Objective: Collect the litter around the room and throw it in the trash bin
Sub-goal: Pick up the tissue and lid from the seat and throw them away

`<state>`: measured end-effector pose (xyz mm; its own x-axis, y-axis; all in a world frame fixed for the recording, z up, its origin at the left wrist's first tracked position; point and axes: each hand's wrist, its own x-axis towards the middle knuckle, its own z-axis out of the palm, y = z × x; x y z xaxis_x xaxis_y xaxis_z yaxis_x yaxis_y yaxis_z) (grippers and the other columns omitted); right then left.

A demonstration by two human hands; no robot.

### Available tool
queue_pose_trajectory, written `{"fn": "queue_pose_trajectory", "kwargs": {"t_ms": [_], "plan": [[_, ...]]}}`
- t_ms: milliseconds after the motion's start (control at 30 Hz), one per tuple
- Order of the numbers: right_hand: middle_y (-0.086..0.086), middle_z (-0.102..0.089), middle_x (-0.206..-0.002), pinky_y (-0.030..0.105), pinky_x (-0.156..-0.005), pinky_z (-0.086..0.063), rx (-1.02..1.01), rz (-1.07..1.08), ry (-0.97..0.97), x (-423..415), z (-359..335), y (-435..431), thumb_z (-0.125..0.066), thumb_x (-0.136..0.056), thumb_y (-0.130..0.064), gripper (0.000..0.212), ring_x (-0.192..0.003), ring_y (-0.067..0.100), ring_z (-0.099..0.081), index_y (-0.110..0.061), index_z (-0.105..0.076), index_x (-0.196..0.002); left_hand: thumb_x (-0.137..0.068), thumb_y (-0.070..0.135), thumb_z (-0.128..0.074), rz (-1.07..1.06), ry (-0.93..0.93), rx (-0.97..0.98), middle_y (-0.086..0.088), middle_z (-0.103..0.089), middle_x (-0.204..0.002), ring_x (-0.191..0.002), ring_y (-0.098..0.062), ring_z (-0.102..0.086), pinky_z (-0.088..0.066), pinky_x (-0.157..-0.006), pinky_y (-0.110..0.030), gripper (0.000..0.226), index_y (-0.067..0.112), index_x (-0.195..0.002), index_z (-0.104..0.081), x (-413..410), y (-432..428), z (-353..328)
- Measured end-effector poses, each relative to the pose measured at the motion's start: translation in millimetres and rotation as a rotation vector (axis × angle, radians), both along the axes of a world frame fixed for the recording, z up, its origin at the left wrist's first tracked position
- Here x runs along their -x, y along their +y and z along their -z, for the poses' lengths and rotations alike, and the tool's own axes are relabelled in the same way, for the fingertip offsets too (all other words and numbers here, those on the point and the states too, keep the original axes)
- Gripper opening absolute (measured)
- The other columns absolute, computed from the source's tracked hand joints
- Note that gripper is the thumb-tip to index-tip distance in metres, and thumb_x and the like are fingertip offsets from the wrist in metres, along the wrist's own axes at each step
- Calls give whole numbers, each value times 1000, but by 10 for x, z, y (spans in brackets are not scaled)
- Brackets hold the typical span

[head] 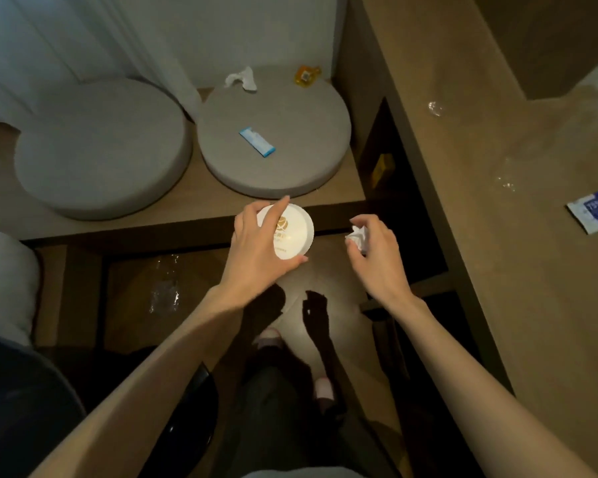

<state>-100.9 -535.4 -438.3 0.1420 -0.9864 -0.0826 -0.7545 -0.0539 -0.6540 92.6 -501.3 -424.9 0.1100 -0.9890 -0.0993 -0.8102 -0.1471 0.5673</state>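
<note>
My left hand [256, 251] grips a round white paper lid with a gold logo [292, 232] by its rim, just in front of the wooden bench edge. My right hand [377, 251] holds a crumpled white tissue ball [357, 238] in its curled fingers. On the right grey cushion [290, 160] lie a blue and white wrapper [258, 142], a crumpled white tissue [241, 78] at the back, and a small orange packet [307, 75]. A blue and white sachet [594, 210] lies on the desk at the right. The black bin [187, 426] sits low, under my left forearm.
A second round grey cushion [101, 150] lies on the wooden bench [194, 210] at the left. Clear plastic wrap [435, 106] rests on the long wooden desk [497, 236]. More clear plastic [164, 294] lies on the floor. A yellow item [382, 169] sits in the shelf gap. White bedding [4, 281] is at the left.
</note>
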Motion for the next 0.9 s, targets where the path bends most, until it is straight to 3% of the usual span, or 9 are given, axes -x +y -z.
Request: {"fn": "queue_pose_trajectory", "kwargs": {"t_ms": [233,433,500,633,733,900], "plan": [[-5,-54,-124,15,-86,-33,-80,63,-7,717,133,990,-53,-96,-20,30,-117,9,-44,-21,-48,-126,-64,39,-82,122,-79,-39,-8,-27,-142,-132,-26,-24,-35,-104,-41,97,27,-144,-29,672,800,110],[-6,-54,-124,-1,-68,-29,-147,233,-20,1128,400,1767,-55,-95,-23,29,-109,0,-44,-25,-49,-123,-65,40,-82,269,-95,-86,-8,-27,-142,-132,-28,-26,-35,-105,-43,93,27,-142,-32,1074,1264,396],[-6,-54,-124,1,-74,-31,-179,299,-55,1183,565,2001,-56,-94,-22,29,-113,5,-49,-25,-50,-122,-64,40,-82,309,-91,-85,-8,-28,-143,-131,-28,-27,-35,-105,-44,93,27,-142,-33,1207,1375,532],[-5,-53,-126,23,-94,-46,-219,414,-89,1271,899,2363,-57,-94,-21,28,-118,11,-49,-25,-50,-121,-64,43,-81,381,-104,-85,-8,-26,-145,-132,-27,-26,-35,-105,-42,94,28,-142,-31,1492,1524,847],[-3,-53,-127,32,-99,-48,-216,463,-77,1390,1175,2517,-57,-94,-19,30,-119,14,-49,-23,-50,-122,-65,42,-81,419,-92,-98,-8,-24,-148,-134,-28,-24,-34,-106,-42,94,28,-143,-29,1708,1579,1108],[1,-53,-127,22,-93,-46,-181,515,-28,1640,1740,2592,-57,-93,-17,32,-117,16,-50,-19,-50,-125,-67,39,-81,456,-53,-122,-8,-26,-147,-134,-27,-23,-31,-107,-39,97,25,-145,-25,2056,1597,1767]]}}
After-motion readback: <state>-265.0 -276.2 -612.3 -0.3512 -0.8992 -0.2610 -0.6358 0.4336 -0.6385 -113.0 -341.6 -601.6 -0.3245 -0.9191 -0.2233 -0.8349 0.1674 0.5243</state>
